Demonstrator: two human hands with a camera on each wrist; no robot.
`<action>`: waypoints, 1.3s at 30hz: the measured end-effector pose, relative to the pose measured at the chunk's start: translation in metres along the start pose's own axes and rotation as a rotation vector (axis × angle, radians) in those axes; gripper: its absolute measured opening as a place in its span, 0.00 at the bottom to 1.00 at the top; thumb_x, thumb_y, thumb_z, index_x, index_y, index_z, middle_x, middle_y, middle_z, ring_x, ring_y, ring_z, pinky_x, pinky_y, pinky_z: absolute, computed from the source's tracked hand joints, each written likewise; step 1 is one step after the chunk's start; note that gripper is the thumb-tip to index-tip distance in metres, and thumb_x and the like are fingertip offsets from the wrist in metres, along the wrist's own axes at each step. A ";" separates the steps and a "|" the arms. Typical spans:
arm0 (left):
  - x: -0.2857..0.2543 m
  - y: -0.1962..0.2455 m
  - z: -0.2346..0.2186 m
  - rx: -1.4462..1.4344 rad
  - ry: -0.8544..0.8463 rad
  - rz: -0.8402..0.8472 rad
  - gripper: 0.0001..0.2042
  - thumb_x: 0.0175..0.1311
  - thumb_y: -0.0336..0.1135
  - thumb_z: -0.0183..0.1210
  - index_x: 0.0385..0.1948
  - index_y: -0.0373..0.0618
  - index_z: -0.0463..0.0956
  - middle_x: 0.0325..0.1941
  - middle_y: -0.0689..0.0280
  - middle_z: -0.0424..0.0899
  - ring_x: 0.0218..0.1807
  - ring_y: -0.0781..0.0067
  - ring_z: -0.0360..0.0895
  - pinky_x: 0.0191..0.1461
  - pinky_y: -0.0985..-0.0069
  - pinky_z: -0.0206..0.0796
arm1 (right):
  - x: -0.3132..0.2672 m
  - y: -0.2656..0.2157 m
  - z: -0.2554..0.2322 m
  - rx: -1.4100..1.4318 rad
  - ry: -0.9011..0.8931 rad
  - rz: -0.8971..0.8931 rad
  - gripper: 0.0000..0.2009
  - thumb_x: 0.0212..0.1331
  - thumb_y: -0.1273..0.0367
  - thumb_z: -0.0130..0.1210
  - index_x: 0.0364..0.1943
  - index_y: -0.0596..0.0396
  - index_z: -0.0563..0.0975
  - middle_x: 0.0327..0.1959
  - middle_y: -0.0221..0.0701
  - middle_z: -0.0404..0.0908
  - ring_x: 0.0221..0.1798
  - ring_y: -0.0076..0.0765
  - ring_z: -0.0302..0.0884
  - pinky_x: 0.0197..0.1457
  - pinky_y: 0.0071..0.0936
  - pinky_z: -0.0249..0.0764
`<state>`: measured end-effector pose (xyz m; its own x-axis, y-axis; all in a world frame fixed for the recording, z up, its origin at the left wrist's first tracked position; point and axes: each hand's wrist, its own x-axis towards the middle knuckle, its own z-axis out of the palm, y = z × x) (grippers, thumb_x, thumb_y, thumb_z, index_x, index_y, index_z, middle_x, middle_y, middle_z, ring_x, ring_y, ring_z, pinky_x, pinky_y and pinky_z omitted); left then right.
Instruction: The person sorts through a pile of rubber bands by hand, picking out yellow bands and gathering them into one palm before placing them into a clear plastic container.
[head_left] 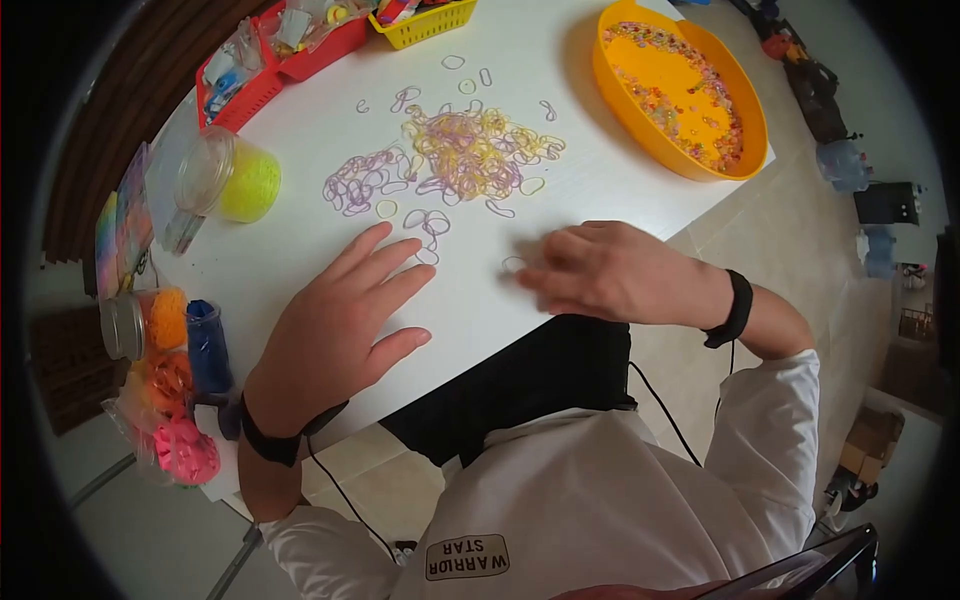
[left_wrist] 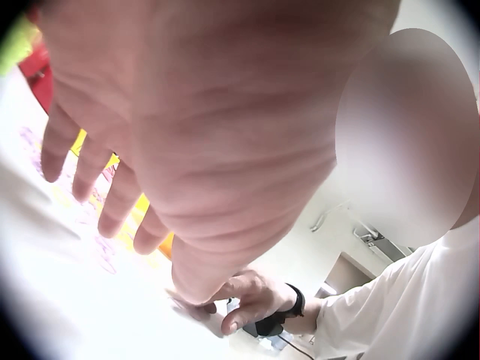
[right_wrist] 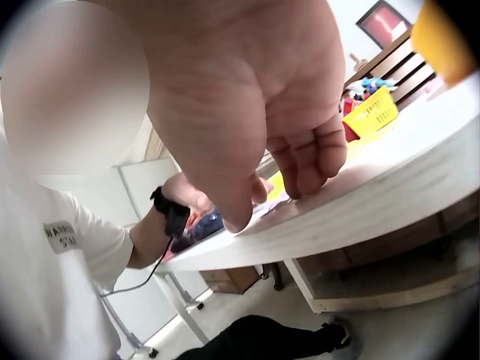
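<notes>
Purple and yellow bands (head_left: 470, 150) lie in a loose pile on the white table (head_left: 470, 310), with a few purple ones (head_left: 430, 222) close to the left fingertips. The left hand (head_left: 345, 320) is spread palm down over the table, fingers straight, holding nothing. At the table's front edge, the right hand (head_left: 600, 272) is slightly blurred, its fingers bent down toward the tabletop; a single band (head_left: 513, 265) lies by its fingertips. In the right wrist view the right hand's fingertips (right_wrist: 307, 180) are at the table surface, and whether they pinch anything is not clear.
An orange tray (head_left: 610, 85) of beads stands at the back right. Red baskets (head_left: 245, 100) and a yellow basket (head_left: 425, 28) line the back. At the left are a jar of yellow-green material (head_left: 250, 185), a blue packet (head_left: 208, 350) and bags of orange and pink items (head_left: 187, 450).
</notes>
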<state>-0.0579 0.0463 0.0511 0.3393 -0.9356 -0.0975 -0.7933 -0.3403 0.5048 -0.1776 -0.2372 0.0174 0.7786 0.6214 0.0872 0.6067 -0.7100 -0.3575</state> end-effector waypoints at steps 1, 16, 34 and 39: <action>0.001 0.000 0.000 0.008 -0.009 -0.005 0.23 0.53 0.35 0.64 0.52 0.40 0.76 0.63 0.55 0.73 0.69 0.46 0.62 0.67 0.60 0.61 | 0.008 0.000 0.002 -0.039 0.000 -0.057 0.13 0.55 0.71 0.53 0.44 0.58 0.74 0.39 0.36 0.74 0.36 0.42 0.76 0.41 0.35 0.75; 0.021 -0.029 -0.065 -0.292 0.455 0.094 0.15 0.62 0.32 0.56 0.49 0.37 0.75 0.47 0.58 0.80 0.53 0.61 0.75 0.59 0.68 0.66 | 0.093 0.049 -0.051 -0.084 -0.003 0.028 0.12 0.58 0.70 0.54 0.45 0.53 0.79 0.32 0.38 0.76 0.36 0.46 0.79 0.39 0.40 0.76; 0.036 -0.072 -0.040 -1.174 0.692 0.016 0.14 0.72 0.44 0.51 0.39 0.43 0.79 0.27 0.73 0.76 0.31 0.85 0.70 0.37 0.83 0.63 | 0.168 0.037 -0.004 -0.244 -0.159 -0.230 0.11 0.54 0.74 0.51 0.42 0.59 0.77 0.35 0.40 0.78 0.39 0.46 0.80 0.40 0.39 0.77; 0.054 -0.066 -0.011 -1.426 0.679 -0.168 0.18 0.71 0.51 0.50 0.45 0.46 0.76 0.44 0.69 0.79 0.45 0.76 0.77 0.45 0.76 0.68 | 0.160 0.032 -0.057 0.012 0.002 0.030 0.07 0.50 0.74 0.58 0.34 0.57 0.78 0.34 0.35 0.78 0.33 0.41 0.79 0.36 0.32 0.75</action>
<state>0.0182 0.0194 0.0221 0.8335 -0.5507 -0.0453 0.2468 0.2977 0.9222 -0.0247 -0.1797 0.0727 0.7969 0.5990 0.0781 0.5809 -0.7244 -0.3713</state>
